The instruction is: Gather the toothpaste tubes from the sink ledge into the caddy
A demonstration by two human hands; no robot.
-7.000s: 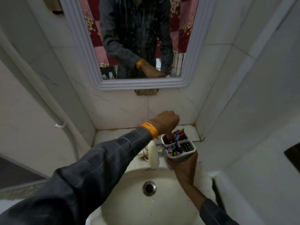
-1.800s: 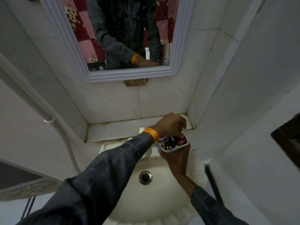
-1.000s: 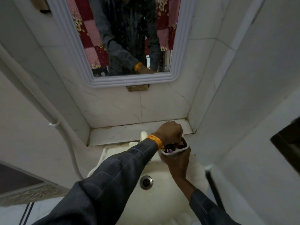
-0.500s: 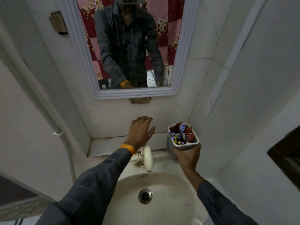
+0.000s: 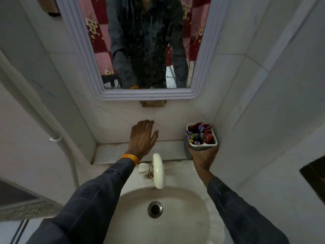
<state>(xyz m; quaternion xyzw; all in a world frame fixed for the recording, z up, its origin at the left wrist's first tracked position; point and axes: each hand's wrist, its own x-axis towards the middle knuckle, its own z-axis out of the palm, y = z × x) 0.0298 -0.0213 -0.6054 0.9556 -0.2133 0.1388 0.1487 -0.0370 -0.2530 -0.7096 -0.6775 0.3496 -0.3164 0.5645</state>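
Head view: the right hand (image 5: 202, 156) grips the caddy (image 5: 201, 138) from below, right of the tap (image 5: 158, 170), toothpaste tubes (image 5: 207, 133) inside; the left hand (image 5: 143, 138) hovers empty, fingers (image 5: 149, 123) spread, above the bare ledge (image 5: 112, 153); best lowered squarely, then released.

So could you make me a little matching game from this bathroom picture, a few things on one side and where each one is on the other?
Things:
1. left hand
2. right hand
3. caddy
4. tap

Places or states:
A. in the right corner of the ledge, holding red tubes
B. open and empty, over the ledge
C. arching over the basin
D. gripping the caddy from below

Pairs: 1-B, 2-D, 3-A, 4-C
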